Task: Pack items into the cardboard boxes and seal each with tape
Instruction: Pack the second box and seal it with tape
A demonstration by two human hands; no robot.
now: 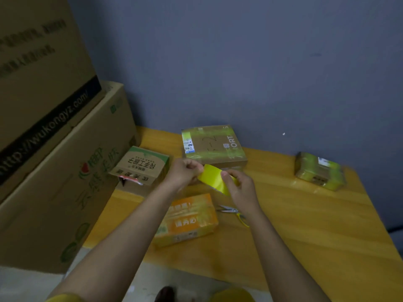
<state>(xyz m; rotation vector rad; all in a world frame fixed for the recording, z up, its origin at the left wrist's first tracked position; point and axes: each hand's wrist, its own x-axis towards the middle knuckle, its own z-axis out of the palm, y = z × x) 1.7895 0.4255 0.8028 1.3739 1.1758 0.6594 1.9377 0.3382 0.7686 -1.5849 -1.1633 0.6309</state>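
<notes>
A dim blue-grey wall backs a yellow wooden tabletop [305, 225], with two large stacked cartons [54, 149] crowding its left edge. Above the middle of the tabletop, the person holds a roll of yellow tape [216, 178] in the air between both hands. The right hand [241, 188] curls round the roll, thumb on its outer face, apparently to steady it. The left hand [185, 172] pinches at the roll's near-left edge with bunched fingers, most likely picking at or drawing out the free end; no loose strip can be made out clearly.

The roll is held just in front of a flat brown box [214, 146] already crossed with yellowish tape, so that one looks sealed. A smaller parcel [319, 171] wrapped in the same tape sits well apart at the right, probably set aside as finished. A printed box with green trim [141, 165] lies on the left, its near end looking torn or open. An orange packet [188, 219] rests below the forearms, likely an item waiting to be packed. Scissors [233, 212] lie just beside it within easy reach of the right hand, handy for cutting tape.
</notes>
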